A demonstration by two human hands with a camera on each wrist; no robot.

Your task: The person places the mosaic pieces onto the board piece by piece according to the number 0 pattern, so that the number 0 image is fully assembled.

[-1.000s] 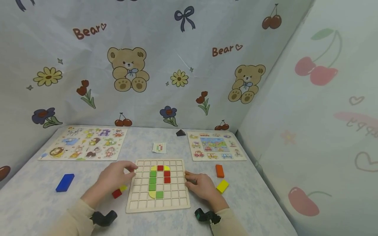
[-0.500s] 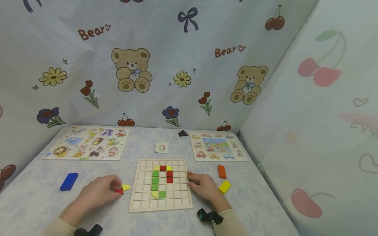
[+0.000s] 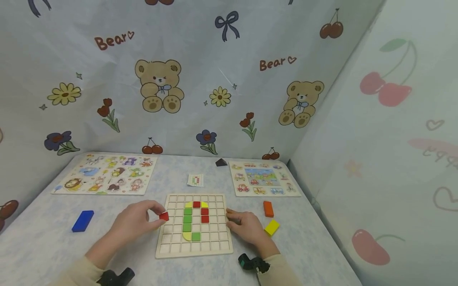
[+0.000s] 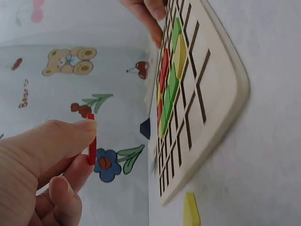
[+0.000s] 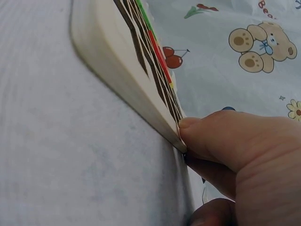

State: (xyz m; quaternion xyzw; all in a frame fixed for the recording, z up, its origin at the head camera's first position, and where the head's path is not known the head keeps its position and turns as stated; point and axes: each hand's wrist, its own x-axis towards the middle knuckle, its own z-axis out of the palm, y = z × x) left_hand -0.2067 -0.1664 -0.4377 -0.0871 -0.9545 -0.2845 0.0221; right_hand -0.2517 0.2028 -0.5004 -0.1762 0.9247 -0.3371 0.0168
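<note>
My left hand (image 3: 134, 218) pinches a small red square tile (image 3: 163, 216) between thumb and fingers, at the left edge of the wooden grid board (image 3: 195, 254). In the left wrist view the red tile (image 4: 92, 139) is held edge-on. On the board, green tiles (image 3: 187, 219), red tiles (image 3: 204, 219) and rounded yellow tiles (image 3: 187, 236) form an open loop. My right hand (image 3: 247, 227) holds the board's right edge; in the right wrist view the thumb (image 5: 202, 134) touches that edge. A yellow tile (image 4: 190, 209) lies left of the board, hidden by my left hand in the head view.
A blue block (image 3: 83, 221) lies at the left; an orange block (image 3: 268, 209) and a yellow block (image 3: 272, 227) lie at the right. Farther back are an animal puzzle (image 3: 107, 174), a vehicle puzzle (image 3: 262, 178), a pattern card (image 3: 195, 180) and a black piece (image 3: 221, 162).
My left hand went from the board's edge down to the loose tiles, took the red tile, and brought it up to the board's left edge. The right hand has stayed at the board.
</note>
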